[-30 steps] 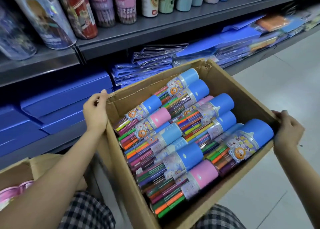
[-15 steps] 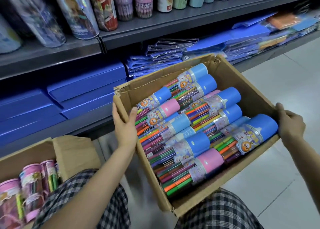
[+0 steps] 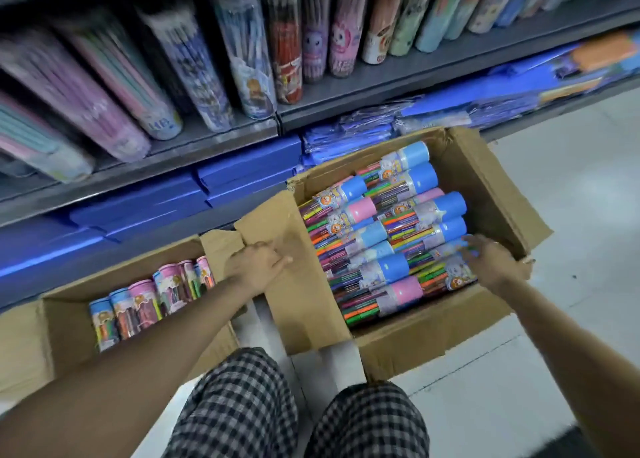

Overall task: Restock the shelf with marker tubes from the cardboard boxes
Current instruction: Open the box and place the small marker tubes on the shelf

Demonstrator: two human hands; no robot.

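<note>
Tubes (image 3: 398, 235) lie packed in the right-hand box (image 3: 491, 180) on the floor. Your right hand (image 3: 491, 261) spreads loosely over one; curl round its body. Left hand (image 3: 254, 265), fingers loosely bent, presses the flap (image 3: 298, 284); keep it down.

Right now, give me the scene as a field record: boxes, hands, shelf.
right box: open brown cardboard box on the floor, colourful marker tubes lying flat inside
left box: second brown cardboard box, tubes standing upright
left hand: rests on right box's flap
right hand: reaching onto tubes, grip blurred
shelf: grey metal shelf, tall tubes upright
</note>
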